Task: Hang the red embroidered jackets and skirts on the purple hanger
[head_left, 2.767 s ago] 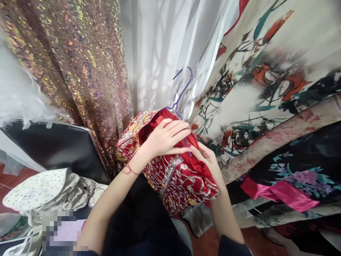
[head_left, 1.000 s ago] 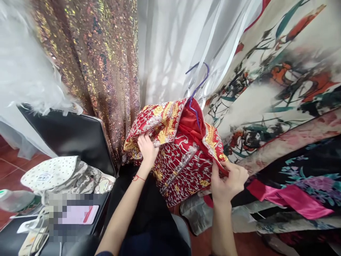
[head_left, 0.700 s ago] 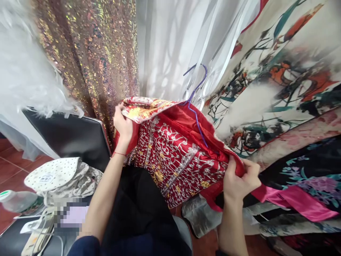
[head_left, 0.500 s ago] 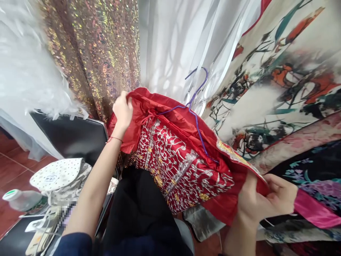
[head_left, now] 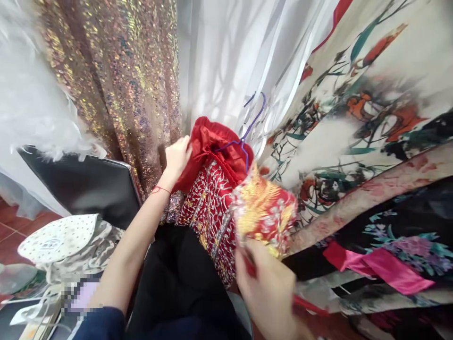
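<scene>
I see the left hand [head_left: 178, 157] clenched on the upper left edge of the red embroidered garment [head_left: 212, 208], its fingers [head_left: 184, 148] curled into the plain red lining at the top. A thin red cord circles that wrist. Just right of those fingers, the purple wire hanger [head_left: 244, 137] rises out of the garment's neck, hook up against the white curtain [head_left: 219, 61].

The right hand [head_left: 269, 288] is blurred. Its fingers close on a gold-and-red embroidered flap [head_left: 264, 212] of the same garment, which stands just above them; I cannot tell how tightly they pinch. The garment's silver-stitched body lies between the two hands.

Left of the left hand hangs a sequined drape [head_left: 116, 85]; beyond the right-hand fingers, a floral printed cloth [head_left: 354, 127] and a pink sash [head_left: 382, 269]. A black chair [head_left: 81, 184] sits well left.
</scene>
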`<state>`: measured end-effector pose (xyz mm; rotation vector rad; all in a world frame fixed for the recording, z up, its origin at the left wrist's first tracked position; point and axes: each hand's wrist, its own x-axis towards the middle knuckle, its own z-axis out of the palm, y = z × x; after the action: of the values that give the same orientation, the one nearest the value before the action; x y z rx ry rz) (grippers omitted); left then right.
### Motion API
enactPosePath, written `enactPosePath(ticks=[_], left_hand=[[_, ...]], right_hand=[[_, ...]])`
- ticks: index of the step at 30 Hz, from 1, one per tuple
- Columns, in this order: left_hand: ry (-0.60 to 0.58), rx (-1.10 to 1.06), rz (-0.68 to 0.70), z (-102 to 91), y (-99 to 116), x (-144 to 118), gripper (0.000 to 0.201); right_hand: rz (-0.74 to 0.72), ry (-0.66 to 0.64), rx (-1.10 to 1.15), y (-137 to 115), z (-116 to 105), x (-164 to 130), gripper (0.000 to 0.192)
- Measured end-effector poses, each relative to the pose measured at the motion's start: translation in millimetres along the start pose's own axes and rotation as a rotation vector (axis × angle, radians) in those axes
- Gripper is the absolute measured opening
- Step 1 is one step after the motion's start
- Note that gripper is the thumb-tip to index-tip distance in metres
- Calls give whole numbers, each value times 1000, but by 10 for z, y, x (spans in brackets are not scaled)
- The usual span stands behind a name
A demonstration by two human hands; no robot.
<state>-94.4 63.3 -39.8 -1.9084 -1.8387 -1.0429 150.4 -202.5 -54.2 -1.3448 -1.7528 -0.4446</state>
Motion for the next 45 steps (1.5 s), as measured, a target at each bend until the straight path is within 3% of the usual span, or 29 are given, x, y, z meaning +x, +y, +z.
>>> enactPosePath(ticks=[2, 5, 9, 14, 16, 19, 21, 24, 26, 30, 33, 36, 41, 44, 45], left_hand=[[-133, 3, 36, 151, -47, -136, 29], [-277, 21, 54, 307, -124, -305, 32], [-305, -11, 134, 324, -81, -366, 33], [-203, -82, 208, 222, 68, -324, 46], [-134, -92, 243, 199, 73, -332, 39], [34, -134, 265, 185, 41, -394, 19], [167, -167, 231, 174, 24, -454, 22], [324, -212, 195, 126, 12, -506, 23], [331, -244, 223, 65, -1, -486, 23], [129, -268, 278, -65, -54, -377, 22], [86, -250, 264, -123, -84, -362, 19], [169, -341, 275, -190, -81, -395, 14], [355, -546, 180, -451, 69, -324, 25], [431, -567, 206, -586, 248, -307, 26], [451, -562, 237, -597, 302, -328, 25]], right_hand=[[-37, -41, -135, -82, 243, -25, 25], [41, -41, -255, -14, 491, 18, 25], [156, -15, -346, 164, 641, 132, 23], [298, 29, -329, 545, 886, 236, 21], [313, 36, -278, 775, 1043, 280, 24], [320, -28, -227, 1120, 1301, 397, 29], [327, -75, -194, 1297, 1451, 501, 29], [359, -103, -170, 1437, 1600, 622, 28], [382, -84, -167, 1457, 1651, 637, 26], [392, 3, -112, 1420, 1679, 536, 19], [402, 42, 2, 1389, 1609, 486, 13], [436, 134, 198, 1341, 1360, 531, 15], [488, 701, 263, 1001, 777, 587, 19], [345, 853, 186, 688, 835, 467, 11], [215, 756, 147, 602, 956, 411, 11]])
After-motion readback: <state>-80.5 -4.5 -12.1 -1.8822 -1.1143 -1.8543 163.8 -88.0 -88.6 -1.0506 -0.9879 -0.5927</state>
